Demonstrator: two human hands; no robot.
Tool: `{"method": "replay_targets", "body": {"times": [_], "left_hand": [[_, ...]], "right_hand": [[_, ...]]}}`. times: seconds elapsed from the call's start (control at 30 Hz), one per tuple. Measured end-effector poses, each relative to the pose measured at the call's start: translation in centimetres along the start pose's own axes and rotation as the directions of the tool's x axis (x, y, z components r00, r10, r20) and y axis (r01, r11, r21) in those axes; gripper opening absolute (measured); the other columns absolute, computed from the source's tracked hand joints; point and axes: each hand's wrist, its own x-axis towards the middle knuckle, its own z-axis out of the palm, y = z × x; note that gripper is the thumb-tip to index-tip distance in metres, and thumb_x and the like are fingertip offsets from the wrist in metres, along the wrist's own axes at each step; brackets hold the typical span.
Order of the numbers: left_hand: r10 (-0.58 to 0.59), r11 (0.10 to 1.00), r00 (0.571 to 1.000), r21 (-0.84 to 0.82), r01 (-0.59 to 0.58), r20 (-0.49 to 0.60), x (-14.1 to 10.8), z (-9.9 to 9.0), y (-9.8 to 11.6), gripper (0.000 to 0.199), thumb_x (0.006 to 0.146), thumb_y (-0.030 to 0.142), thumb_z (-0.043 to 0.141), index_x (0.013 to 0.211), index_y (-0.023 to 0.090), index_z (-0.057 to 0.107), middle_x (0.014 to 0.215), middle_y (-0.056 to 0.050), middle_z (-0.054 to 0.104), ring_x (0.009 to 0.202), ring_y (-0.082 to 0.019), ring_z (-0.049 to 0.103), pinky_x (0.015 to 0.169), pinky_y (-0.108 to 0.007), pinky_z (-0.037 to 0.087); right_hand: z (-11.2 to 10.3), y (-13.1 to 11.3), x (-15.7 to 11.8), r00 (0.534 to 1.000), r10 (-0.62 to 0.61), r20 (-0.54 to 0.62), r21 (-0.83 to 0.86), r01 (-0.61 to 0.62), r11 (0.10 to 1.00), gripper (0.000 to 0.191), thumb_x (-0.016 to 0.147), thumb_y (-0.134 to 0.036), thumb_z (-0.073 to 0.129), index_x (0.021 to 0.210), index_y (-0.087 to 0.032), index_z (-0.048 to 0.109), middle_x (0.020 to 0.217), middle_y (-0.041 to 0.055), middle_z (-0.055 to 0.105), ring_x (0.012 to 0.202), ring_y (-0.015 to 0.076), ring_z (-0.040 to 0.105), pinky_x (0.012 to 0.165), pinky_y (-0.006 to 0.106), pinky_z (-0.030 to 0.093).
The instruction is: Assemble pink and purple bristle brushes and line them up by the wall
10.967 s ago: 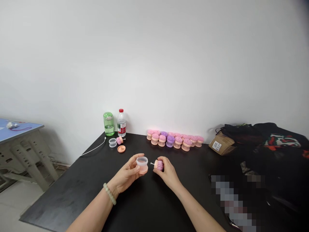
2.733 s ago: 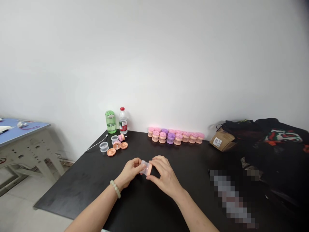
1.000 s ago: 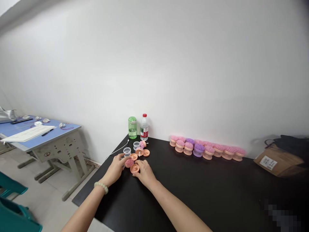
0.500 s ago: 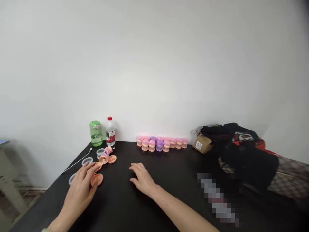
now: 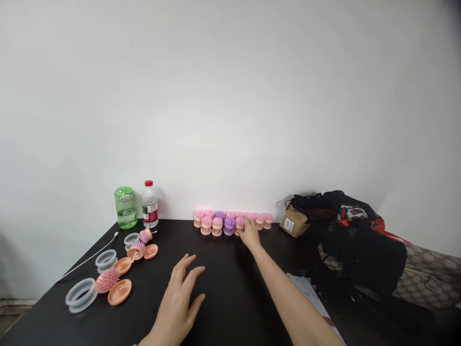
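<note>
Above the black table, my left hand (image 5: 179,293) is held with its fingers spread, nothing between them. My right hand (image 5: 249,234) reaches to the row of brushes by the wall, its fingertips on a pink brush (image 5: 239,223) near the right part; whether they grip it is hard to tell. Beside that one stands a purple brush (image 5: 229,226). At the left lie loose parts: a clear ring (image 5: 81,295), a pink bristle piece (image 5: 107,280), an orange disc (image 5: 119,292), another clear ring (image 5: 106,260) and a smaller pink bristle piece (image 5: 145,235).
A green container (image 5: 126,209) and a red-capped bottle (image 5: 150,205) stand at the back left, near a white cable (image 5: 84,262). A brown paper bag (image 5: 294,222) and a dark cloth heap (image 5: 367,250) are on the right. A printed sheet (image 5: 309,295) lies near my right forearm.
My right hand has moved forward to the brush row. My left hand has left the loose parts and moved right. The view has shifted slightly.
</note>
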Motion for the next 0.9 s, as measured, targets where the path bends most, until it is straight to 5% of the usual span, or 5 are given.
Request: {"method": "replay_targets", "body": {"times": [0.17,0.37,0.53,0.63,0.9], "left_hand": [[-0.007,0.999,0.999,0.041,0.009,-0.048,-1.1,-0.2,-2.3,0.041,0.086,0.018,0.055,0.125,0.032,0.054,0.138,-0.013,0.054,0.132,-0.037,0.052,0.093,-0.056,0.058],[-0.033,0.999,0.997,-0.013,0.032,-0.066,-0.9,-0.2,-2.1,0.041,0.087,0.018,0.057,0.127,0.029,0.054,0.131,-0.011,0.060,0.127,-0.032,0.057,0.096,-0.050,0.057],[-0.076,0.993,0.997,-0.085,0.076,0.005,-0.9,0.0,-0.3,0.059,0.079,0.011,0.067,0.133,0.027,0.049,0.134,-0.011,0.058,0.125,-0.030,0.057,0.102,-0.050,0.053],[-0.148,0.977,0.987,-0.144,0.155,0.060,-0.6,-0.4,0.6,0.062,0.070,0.010,0.077,0.126,0.025,0.052,0.123,-0.009,0.062,0.113,-0.028,0.062,0.096,-0.048,0.055],[-0.065,0.995,0.998,-0.074,0.064,-0.012,-0.6,-1.2,0.9,0.038,0.076,0.006,0.069,0.108,0.024,0.058,0.109,-0.007,0.062,0.099,-0.024,0.061,0.083,-0.039,0.055]], "right_hand": [[0.2,-0.6,0.1,0.998,0.064,-0.018,0.041,-0.063,0.997,0.030,0.096,-0.033,0.061,0.122,-0.017,0.059,0.125,0.0078,0.062,0.106,0.0231,0.063,0.091,0.046,0.053],[-2.2,-2.6,-4.0,0.988,0.140,-0.069,0.191,-0.124,0.974,0.041,0.079,-0.028,0.068,0.115,-0.013,0.056,0.118,0.0181,0.063,0.115,0.0363,0.058,0.098,0.051,0.045],[-2.5,-7.2,-12.1,0.986,0.023,0.162,0.426,-0.091,0.900,0.052,0.073,-0.040,0.072,0.118,-0.021,0.052,0.107,0.0083,0.070,0.098,0.0271,0.069,0.086,0.040,0.055],[-2.8,-10.2,-16.2,0.913,-0.094,0.396,0.712,-0.241,0.660,0.055,0.071,-0.038,0.076,0.118,-0.023,0.052,0.110,0.0077,0.069,0.099,0.0247,0.069,0.087,0.038,0.055],[-4.4,-11.9,-18.4,0.831,-0.106,0.546,0.741,-0.419,0.525,0.044,0.079,-0.053,0.072,0.108,-0.021,0.061,0.100,0.0062,0.069,0.092,0.0240,0.067,0.081,0.036,0.054]]}}
